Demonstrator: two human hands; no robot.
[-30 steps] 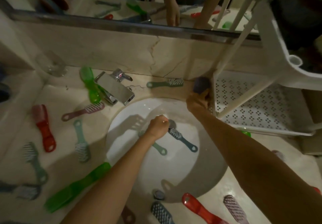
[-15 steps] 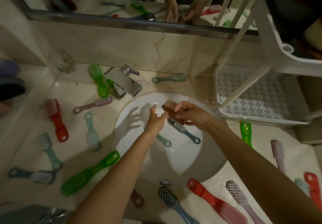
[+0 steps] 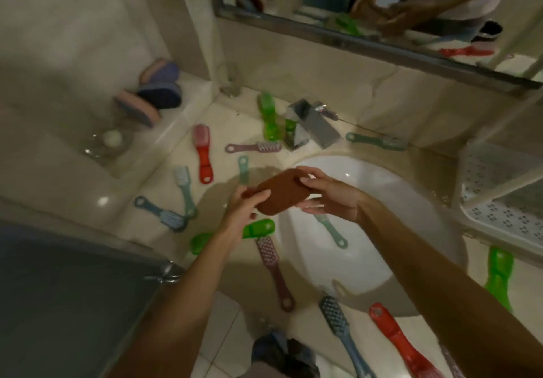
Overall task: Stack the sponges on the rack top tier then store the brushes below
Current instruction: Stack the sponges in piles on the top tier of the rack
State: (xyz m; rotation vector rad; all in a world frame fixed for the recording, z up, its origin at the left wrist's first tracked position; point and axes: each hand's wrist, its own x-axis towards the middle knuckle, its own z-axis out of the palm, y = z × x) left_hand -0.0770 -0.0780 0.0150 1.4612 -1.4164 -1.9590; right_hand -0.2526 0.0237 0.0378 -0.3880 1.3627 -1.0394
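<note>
Both hands hold a brown oval sponge [image 3: 283, 194] above the left rim of the white sink [image 3: 382, 201]. My left hand [image 3: 244, 210] grips its lower left end and my right hand [image 3: 326, 195] pinches its right end. Three more sponges [image 3: 152, 95], pink and blue, lie on the ledge at the far left. The white perforated rack [image 3: 499, 183] stands at the right edge. Several brushes are scattered on the counter: a red one [image 3: 203, 154], a green one [image 3: 269, 116], a mauve one [image 3: 273, 269]. A teal brush [image 3: 330, 229] lies in the sink.
A chrome tap [image 3: 311, 126] stands behind the sink under a mirror [image 3: 382, 4]. A glass [image 3: 230, 80] sits in the back corner. A dark grey surface [image 3: 67, 295] fills the lower left. More brushes, red [image 3: 402, 345] and green [image 3: 499, 271], lie at the front right.
My right hand left the rack and came to the sink. Both hands lifted the brown sponge from the basin and carried it left. The view swung left, showing the ledge sponges.
</note>
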